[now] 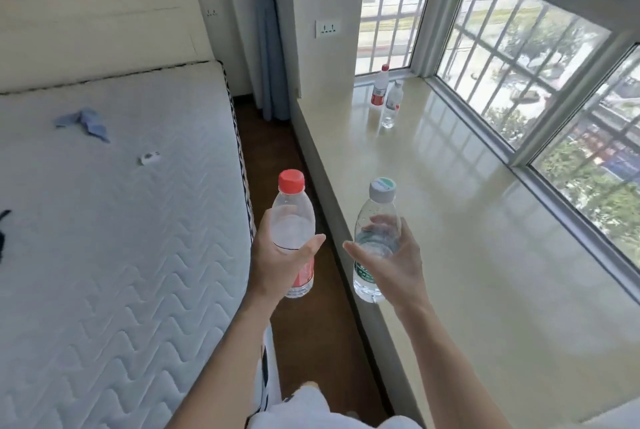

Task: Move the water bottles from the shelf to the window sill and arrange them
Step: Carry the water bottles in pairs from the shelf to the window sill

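There are four water bottles and two hands. The left hand (277, 264) curls its fingers and thumb round the red-cap bottle (293, 217), held upright over the brown floor (273, 154). The right hand (393, 264) grips the green-label bottle (378, 210), upright at the near edge of the window sill (457, 206), at 3 o'clock from the first. Two more, the far red bottle (380, 85) and the far clear bottle (391, 106), stand close together on the sill at 1 o'clock from the hands. The bed (121, 238) lies at 9 o'clock, with one blue cloth (85, 120) on it.

White mattress (121, 220) left — brown floor (273, 151), barred windows (519, 57), perhaps overcast daylight.
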### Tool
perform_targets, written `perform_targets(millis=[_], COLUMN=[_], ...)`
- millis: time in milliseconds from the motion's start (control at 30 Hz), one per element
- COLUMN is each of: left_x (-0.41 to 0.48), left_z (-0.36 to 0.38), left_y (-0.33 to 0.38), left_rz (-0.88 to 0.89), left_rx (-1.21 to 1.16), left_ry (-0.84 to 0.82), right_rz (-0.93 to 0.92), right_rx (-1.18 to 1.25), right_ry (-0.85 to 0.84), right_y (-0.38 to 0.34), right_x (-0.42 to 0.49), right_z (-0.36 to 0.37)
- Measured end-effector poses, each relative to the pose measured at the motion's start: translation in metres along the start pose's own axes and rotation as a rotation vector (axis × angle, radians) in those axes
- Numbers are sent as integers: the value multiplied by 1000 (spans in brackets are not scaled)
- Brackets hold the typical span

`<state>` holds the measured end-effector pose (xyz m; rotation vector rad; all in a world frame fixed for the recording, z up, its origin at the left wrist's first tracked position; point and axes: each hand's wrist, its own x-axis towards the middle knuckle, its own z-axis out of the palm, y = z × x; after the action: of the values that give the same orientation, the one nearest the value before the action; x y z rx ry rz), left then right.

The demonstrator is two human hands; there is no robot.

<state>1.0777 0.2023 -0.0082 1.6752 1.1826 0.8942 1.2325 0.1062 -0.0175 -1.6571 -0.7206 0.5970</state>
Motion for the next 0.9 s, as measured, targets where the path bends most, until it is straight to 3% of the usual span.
perform_targets(millis=[367, 900], left_x=[110, 419], left_z=[-5, -48], left_y=[-18, -46], left_rz=[-54, -61], left_rx=[-10, -45], left_ry=[109, 112], right_rz=[-14, -4], right_rx=[-26, -17], right_ry=[-136, -127], right_y=[1, -46], right_x=[118, 374], right_z=[63, 230])
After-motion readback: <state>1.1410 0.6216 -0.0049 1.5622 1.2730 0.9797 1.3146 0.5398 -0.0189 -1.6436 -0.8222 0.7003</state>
